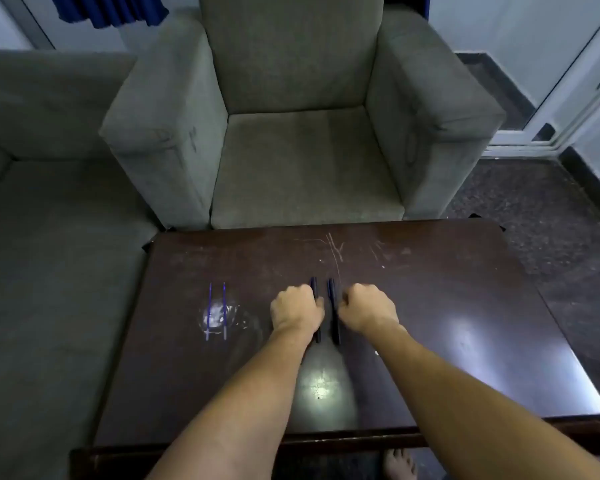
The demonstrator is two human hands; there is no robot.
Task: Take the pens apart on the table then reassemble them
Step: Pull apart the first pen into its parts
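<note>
At mid-table [447,306], the left hand's [297,308] curled fingers seemingly grip the left pen barrel [314,286], the right hand's [369,308] the right pen barrel [332,289], with 2 refills [210,308] toward the left edge.

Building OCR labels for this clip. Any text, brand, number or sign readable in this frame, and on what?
None readable.
left pen barrel, right pen barrel: dark and blurred, partly hidden by the left hand and right hand holding them; no print can be made out.
blue refills: too thin to show any marking.
table: scratches only, no writing.
</note>
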